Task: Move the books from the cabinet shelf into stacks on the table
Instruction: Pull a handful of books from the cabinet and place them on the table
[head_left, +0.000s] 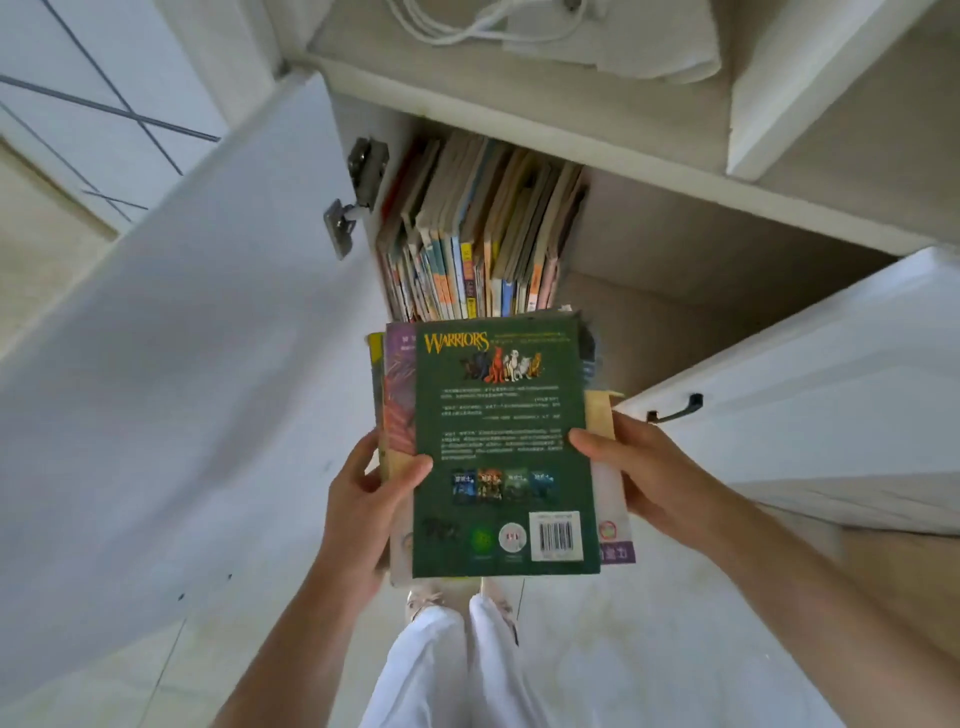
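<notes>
A stack of several books (498, 415) hangs in front of me, its top one a green cover with the back facing up and the word WARRIORS on it. My left hand (369, 499) grips the stack's left side, thumb on the green cover. My right hand (639, 467) grips the right side, thumb on top too. Beyond the stack, a row of upright books (478, 234) fills the left part of the lower cabinet shelf (649, 291). No table is in view.
The cabinet's left door (197, 338) stands wide open beside my left arm. The right door (810, 384) with a dark handle (675, 408) is open by my right hand. White cables (467, 23) and folded cloth lie on the shelf above. My legs and pale floor are below.
</notes>
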